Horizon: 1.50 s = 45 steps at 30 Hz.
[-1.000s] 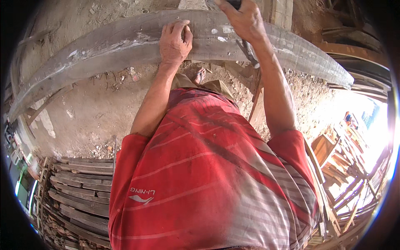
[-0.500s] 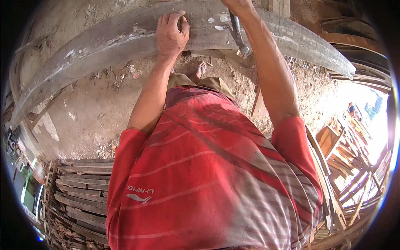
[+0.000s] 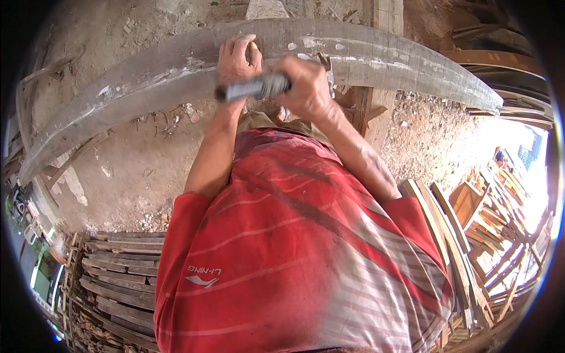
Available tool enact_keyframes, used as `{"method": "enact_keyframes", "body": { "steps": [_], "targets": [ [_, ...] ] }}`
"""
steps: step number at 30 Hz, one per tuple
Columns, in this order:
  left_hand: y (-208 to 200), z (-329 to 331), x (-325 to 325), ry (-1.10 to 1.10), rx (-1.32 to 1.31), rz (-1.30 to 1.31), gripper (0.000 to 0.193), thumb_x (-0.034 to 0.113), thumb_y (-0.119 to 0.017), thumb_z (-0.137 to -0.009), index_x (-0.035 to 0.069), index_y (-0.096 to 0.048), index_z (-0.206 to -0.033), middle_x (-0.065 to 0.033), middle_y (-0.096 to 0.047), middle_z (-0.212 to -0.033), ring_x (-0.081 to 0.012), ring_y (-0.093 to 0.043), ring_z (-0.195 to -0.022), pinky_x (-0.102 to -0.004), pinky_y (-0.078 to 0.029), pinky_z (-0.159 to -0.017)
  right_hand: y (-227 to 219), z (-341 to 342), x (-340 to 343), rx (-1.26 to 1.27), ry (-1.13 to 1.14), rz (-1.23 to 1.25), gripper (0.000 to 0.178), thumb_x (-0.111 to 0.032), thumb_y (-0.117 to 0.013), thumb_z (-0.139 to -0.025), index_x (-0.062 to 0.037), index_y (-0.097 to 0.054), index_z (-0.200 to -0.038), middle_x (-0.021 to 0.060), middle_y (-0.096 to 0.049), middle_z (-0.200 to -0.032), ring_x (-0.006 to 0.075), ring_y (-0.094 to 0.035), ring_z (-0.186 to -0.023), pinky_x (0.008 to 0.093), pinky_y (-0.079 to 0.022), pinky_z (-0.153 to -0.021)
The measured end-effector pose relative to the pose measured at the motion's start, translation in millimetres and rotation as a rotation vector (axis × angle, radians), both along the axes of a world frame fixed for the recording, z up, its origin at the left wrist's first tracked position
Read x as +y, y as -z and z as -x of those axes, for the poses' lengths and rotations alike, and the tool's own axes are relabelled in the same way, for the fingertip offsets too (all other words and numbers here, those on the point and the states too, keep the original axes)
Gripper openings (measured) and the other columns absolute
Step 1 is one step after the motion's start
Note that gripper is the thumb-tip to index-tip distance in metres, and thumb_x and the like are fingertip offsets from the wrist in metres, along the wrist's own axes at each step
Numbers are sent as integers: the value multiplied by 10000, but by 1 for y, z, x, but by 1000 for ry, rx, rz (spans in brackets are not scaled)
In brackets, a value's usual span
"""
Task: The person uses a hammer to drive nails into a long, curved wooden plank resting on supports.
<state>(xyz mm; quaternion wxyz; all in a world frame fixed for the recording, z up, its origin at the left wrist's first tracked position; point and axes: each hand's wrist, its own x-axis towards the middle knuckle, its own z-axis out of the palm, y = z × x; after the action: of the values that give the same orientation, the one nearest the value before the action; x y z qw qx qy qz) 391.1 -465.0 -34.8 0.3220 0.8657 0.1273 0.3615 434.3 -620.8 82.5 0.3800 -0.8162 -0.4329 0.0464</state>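
Note:
A long, curved grey wooden beam (image 3: 400,65) with whitish patches spans the view in front of me. My left hand (image 3: 236,63) rests on it, fingers curled and thumb close to the forefinger. Whatever they pinch, if anything, is hidden. My right hand (image 3: 306,85) is closed round a hammer (image 3: 250,90), just right of the left hand. The hammer's dark handle end, blurred by motion, points left across my left wrist. Its metal head shows beyond the right knuckles, over the beam's near edge.
Beneath the beam a wooden support (image 3: 379,115) runs across the dirt floor (image 3: 135,159). Stacked curved planks (image 3: 118,276) lie at lower left. Loose timber offcuts (image 3: 488,217) heap up at right, by bright daylight. More boards (image 3: 494,57) are at far right.
My right hand has come down and left from the far edge, swinging the hammer so its handle points left. The left hand stays on the beam. The beam sits slightly lower in view.

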Motion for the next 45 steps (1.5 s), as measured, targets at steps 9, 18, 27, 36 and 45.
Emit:
{"method": "enact_keyframes", "body": {
  "steps": [9, 18, 27, 36, 45],
  "targets": [
    [4, 1, -2, -13, 79, -25, 226, 60, -671, -879, 87, -684, -1103, -109, -689, -1003, -340, -634, -943, -451, -515, -838, -15, -94, -23, 290, 433, -162, 285, -282, -759, -866, -16, -667, -916, 116, -694, -700, 174, -666, -617, 358, -538, -595],
    [17, 2, 6, 23, 111, -120, 221, 68, -686, -865, 71, -661, -1085, -113, -671, -1013, -346, -629, -940, -460, -515, -837, -7, -57, 48, 191, 169, 0, 248, -252, -775, -828, -53, -669, -933, 127, -696, -719, 274, -690, -640, 389, -543, -616],
    [9, 2, 1, 11, 146, -36, 244, 82, -661, -892, 62, -656, -1136, -141, -667, -1066, -364, -620, -1010, -480, -505, -900, -16, -23, -19, 314, 78, -250, 232, -136, -806, -784, -102, -667, -966, 94, -722, -858, 277, -697, -731, 389, -543, -666],
    [7, -2, -2, 28, 123, -92, 243, 42, -668, -876, 61, -653, -1118, -124, -673, -1071, -343, -623, -1035, -451, -519, -891, -42, -126, -177, 884, 421, -1498, 898, -843, -276, -902, -16, -592, -753, 189, -557, -833, 289, -455, -806, 459, -379, -860],
    [10, -2, -3, 17, 163, -163, 270, 65, -690, -866, 36, -639, -1130, -153, -649, -1083, -344, -610, -1021, -458, -520, -871, 19, -6, -217, 1485, 502, -1251, 480, -376, -558, -987, 19, -600, -1257, 171, -649, -1019, 251, -622, -950, 369, -549, -809]
  ]
}}
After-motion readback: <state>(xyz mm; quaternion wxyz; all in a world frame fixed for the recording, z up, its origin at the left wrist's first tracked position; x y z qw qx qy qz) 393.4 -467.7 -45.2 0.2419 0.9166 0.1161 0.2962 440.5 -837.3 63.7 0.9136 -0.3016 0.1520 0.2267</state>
